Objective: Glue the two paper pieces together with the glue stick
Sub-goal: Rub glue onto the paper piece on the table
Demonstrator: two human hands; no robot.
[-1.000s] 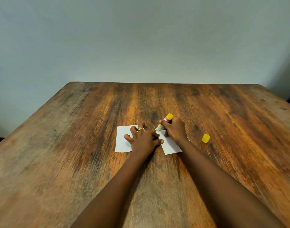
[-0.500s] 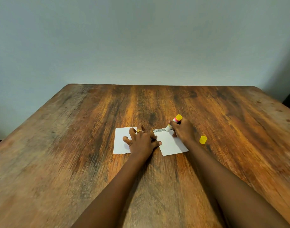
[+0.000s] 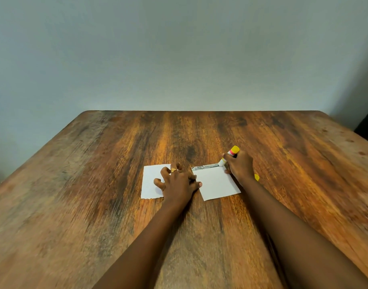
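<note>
On the wooden table [image 3: 95,205], the right hand [image 3: 240,166] tilts the glue stick [image 3: 229,155] tip-down-left.

Worn wooden table [image 3: 95,205] before a plain grey wall [image 3: 179,49]

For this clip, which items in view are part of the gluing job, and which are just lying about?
Part of the job:
- glue stick, held in the right hand, tip at the far edge of the right paper piece
- left paper piece, under the left hand
- yellow cap, off the stick

Lying about:
- nothing else on the wooden table
</note>
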